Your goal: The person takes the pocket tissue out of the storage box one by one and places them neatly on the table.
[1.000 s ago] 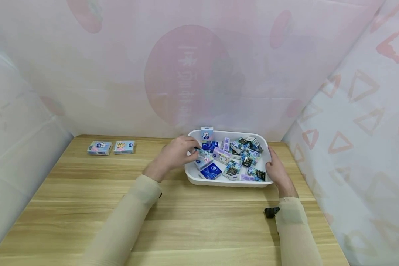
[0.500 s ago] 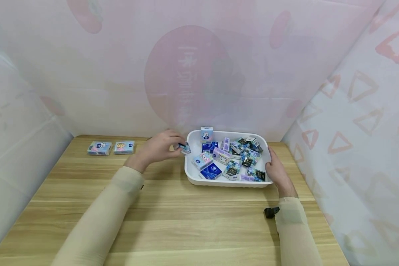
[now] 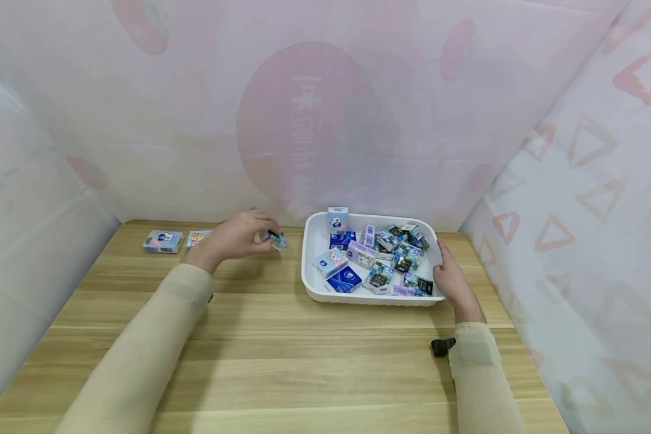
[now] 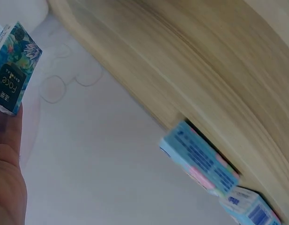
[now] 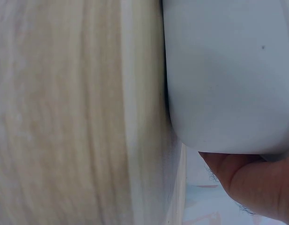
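Observation:
My left hand (image 3: 237,234) pinches a small tissue pack (image 3: 276,240) with a dark teal floral print, held over the table left of the tray. In the left wrist view this pack (image 4: 15,68) shows "Face" on its label, with a finger beneath it. My right hand (image 3: 454,276) grips the right end of a white plastic tray (image 3: 369,299), thumb at the rim. Inside the tray lie several tissue packs, among them a dark blue pack (image 3: 344,279), a purple pack (image 3: 361,254) and a floral pack (image 3: 380,276). One light blue pack (image 3: 337,218) stands upright at the back.
Two light blue packs lie at the table's far left: one pack (image 3: 163,242) in plain sight, the other pack (image 3: 195,238) partly behind my left hand. A patterned cloth wall (image 3: 195,120) rises behind the wooden table (image 3: 314,367). A black plug-like piece (image 3: 442,346) sits by my right sleeve.
My left hand has lifted the floral tissue pack out of the tray's left end and carried it leftward over the table. My right hand has stayed on the tray.

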{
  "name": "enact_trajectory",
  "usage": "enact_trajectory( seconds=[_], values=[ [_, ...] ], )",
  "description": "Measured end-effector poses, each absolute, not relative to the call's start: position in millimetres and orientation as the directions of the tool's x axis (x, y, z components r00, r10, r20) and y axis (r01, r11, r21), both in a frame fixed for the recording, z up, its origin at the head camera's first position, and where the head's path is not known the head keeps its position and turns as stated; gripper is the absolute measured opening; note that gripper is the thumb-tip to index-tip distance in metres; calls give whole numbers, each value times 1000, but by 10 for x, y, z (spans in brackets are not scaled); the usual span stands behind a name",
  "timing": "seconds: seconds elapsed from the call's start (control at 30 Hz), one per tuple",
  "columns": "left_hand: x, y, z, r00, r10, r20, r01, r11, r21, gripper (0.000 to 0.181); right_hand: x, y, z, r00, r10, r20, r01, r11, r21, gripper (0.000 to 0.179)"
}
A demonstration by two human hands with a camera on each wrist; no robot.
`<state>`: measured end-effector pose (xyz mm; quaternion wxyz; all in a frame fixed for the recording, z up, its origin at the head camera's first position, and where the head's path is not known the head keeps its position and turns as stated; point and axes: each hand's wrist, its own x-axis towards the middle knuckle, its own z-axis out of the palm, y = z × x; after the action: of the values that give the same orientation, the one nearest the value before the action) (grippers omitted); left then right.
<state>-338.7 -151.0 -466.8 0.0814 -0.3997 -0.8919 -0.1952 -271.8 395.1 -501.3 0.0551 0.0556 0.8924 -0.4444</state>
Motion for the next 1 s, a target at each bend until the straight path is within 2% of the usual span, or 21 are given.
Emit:
enact_trajectory(
  seconds=[0.43, 0.77, 1.0],
  values=[
    [-3600, -1783, -4754, -704, 695, 150, 709, 671, 217, 18, -2720, 3939, -5005, -986, 58, -159, 162, 597, -786, 82],
    [-3634, -1971, -4851, -689, 716, 112, 721, 662, 204, 18, -2728, 3929, -4994, -985, 62, -162, 166, 612, -773, 81],
    [-3647, -2069, -4851, -685, 727, 52, 720, 664, 201, 28, -2722, 3937, -4993, -983, 62, -171, 173, 609, -774, 83]
  ],
)
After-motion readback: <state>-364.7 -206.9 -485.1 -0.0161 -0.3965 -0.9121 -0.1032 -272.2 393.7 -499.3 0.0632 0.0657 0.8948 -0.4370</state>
